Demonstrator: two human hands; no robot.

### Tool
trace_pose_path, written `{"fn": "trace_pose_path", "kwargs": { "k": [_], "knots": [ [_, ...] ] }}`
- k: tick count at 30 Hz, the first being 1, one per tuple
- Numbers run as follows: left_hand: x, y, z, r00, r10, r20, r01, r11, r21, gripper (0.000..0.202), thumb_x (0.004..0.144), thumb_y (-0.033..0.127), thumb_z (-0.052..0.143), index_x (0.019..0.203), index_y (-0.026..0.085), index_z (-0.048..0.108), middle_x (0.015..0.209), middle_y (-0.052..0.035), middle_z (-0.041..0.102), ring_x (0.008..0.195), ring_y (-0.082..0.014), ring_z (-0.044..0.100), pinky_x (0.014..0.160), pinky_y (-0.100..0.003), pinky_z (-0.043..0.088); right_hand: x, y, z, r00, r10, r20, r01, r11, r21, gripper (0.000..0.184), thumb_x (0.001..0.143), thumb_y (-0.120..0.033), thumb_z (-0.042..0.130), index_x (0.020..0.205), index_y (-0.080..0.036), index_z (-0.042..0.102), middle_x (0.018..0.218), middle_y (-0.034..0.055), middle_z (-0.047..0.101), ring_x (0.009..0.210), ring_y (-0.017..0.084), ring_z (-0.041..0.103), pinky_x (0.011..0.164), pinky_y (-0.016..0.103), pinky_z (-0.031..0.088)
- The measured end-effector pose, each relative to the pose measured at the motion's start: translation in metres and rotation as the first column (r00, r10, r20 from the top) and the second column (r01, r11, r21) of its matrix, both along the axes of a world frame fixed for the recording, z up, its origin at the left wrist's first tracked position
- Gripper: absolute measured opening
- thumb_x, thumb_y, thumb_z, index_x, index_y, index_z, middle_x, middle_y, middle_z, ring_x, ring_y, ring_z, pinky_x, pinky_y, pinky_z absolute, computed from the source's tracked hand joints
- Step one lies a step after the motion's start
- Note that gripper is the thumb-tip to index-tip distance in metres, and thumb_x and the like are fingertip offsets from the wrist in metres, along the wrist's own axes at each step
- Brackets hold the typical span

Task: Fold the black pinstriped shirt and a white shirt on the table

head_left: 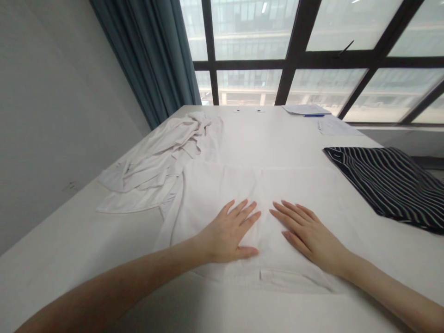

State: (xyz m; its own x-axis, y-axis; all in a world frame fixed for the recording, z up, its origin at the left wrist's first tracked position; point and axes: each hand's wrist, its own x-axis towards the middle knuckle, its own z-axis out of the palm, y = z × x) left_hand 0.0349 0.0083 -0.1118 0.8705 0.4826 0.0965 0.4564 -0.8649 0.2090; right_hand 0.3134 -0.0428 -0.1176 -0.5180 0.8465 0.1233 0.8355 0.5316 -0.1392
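A white garment [243, 185] lies spread on the white table in front of me, its near edge showing a seam or band. My left hand [231, 233] rests flat on its middle, fingers spread and pointing right. Opposite it, my right hand [307, 236] lies flat on the same cloth, fingers stretched out toward the left. A narrow gap of fabric separates the fingertips of the two hands. Neither hand grips anything. The garment's exact kind cannot be made out.
Crumpled white clothing [166, 152] lies at the table's left, touching the garment. A black striped cloth [391, 185] lies folded at the right edge. Papers [305, 109] and a blue pen [314, 115] are at the far right. Behind stand a blue curtain [152, 51] and windows.
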Motion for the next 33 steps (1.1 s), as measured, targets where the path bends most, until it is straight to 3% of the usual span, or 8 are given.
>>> {"fn": "trace_pose_path", "kwargs": {
  "k": [6,11,21,24,26,28,31,33],
  "knots": [
    [-0.002,0.0,0.003,0.996,-0.09,-0.005,0.09,0.995,-0.04,0.068,0.086,0.071,0.045,0.146,0.041,0.036,0.16,-0.0152,0.016,0.144,-0.0434,0.02,0.109,-0.066,0.018,0.008,-0.009,0.005,0.993,0.115,0.027,-0.114,0.993,-0.024,0.065,0.095,-0.051,0.046,0.153,-0.03,0.026,0.159,0.0067,0.026,0.146,0.029,0.024,0.113,0.055,0.03],
    [-0.006,0.0,0.005,0.987,-0.159,0.003,0.159,0.986,-0.057,0.065,0.085,0.069,0.049,0.144,0.045,0.038,0.161,-0.0153,0.016,0.145,-0.043,0.019,0.109,-0.067,0.018,0.016,-0.009,0.006,0.971,0.238,0.036,-0.234,0.969,-0.077,0.083,0.085,-0.068,0.052,0.154,-0.03,0.025,0.161,0.0091,0.02,0.146,0.033,0.022,0.113,0.058,0.026],
    [-0.031,-0.004,0.015,0.947,-0.32,-0.016,0.314,0.939,-0.139,0.052,0.09,0.052,0.056,0.14,0.046,0.044,0.162,-0.0101,0.016,0.144,-0.0425,0.022,0.109,-0.067,0.019,0.021,-0.009,0.009,0.968,0.249,-0.01,-0.245,0.946,-0.21,0.085,0.083,-0.066,0.055,0.154,-0.033,0.022,0.162,0.0074,0.016,0.146,0.034,0.019,0.115,0.06,0.019],
    [-0.04,-0.008,0.019,0.947,-0.32,-0.006,0.314,0.931,-0.185,0.05,0.09,0.055,0.056,0.138,0.047,0.047,0.161,-0.0095,0.019,0.144,-0.0412,0.023,0.111,-0.065,0.017,0.023,-0.008,0.014,0.967,0.238,-0.089,-0.253,0.931,-0.264,0.084,0.08,-0.066,0.06,0.152,-0.034,0.03,0.16,0.0074,0.024,0.145,0.034,0.023,0.115,0.06,0.019],
    [-0.042,-0.007,0.025,0.948,-0.317,0.004,0.31,0.924,-0.223,0.05,0.088,0.058,0.057,0.136,0.046,0.05,0.159,-0.0078,0.026,0.145,-0.0386,0.023,0.114,-0.062,0.014,0.022,-0.003,0.02,0.97,0.175,-0.17,-0.22,0.929,-0.297,0.065,0.086,-0.06,0.058,0.144,-0.034,0.045,0.154,0.0064,0.038,0.142,0.031,0.033,0.115,0.058,0.022],
    [-0.038,0.0,0.034,0.955,-0.294,0.036,0.293,0.917,-0.27,0.046,0.092,0.055,0.054,0.136,0.043,0.05,0.151,-0.0053,0.044,0.145,-0.0326,0.027,0.116,-0.057,0.01,0.019,0.005,0.027,0.967,0.07,-0.247,-0.144,0.944,-0.296,0.039,0.094,-0.048,0.05,0.127,-0.031,0.062,0.138,0.0059,0.058,0.13,0.027,0.05,0.114,0.055,0.028],
    [-0.021,0.024,0.047,0.983,-0.124,0.137,0.155,0.956,-0.248,0.036,0.101,0.039,0.039,0.134,0.033,0.053,0.127,-0.0015,0.066,0.131,-0.0209,0.049,0.119,-0.049,0.009,0.01,0.03,0.036,0.943,-0.086,-0.322,0.02,0.979,-0.204,0.031,0.096,-0.033,0.043,0.105,-0.025,0.071,0.109,0.0048,0.074,0.103,0.023,0.067,0.103,0.046,0.044],
    [-0.003,0.047,0.05,0.983,0.048,0.176,-0.022,0.989,-0.148,0.034,0.102,0.031,0.035,0.125,0.025,0.06,0.12,-0.0026,0.069,0.119,-0.0182,0.058,0.117,-0.045,0.018,0.002,0.054,0.038,0.926,-0.135,-0.352,0.1,0.988,-0.116,0.029,0.093,-0.026,0.044,0.101,-0.023,0.071,0.102,0.004,0.075,0.094,0.021,0.069,0.091,0.038,0.051]
  ]
}}
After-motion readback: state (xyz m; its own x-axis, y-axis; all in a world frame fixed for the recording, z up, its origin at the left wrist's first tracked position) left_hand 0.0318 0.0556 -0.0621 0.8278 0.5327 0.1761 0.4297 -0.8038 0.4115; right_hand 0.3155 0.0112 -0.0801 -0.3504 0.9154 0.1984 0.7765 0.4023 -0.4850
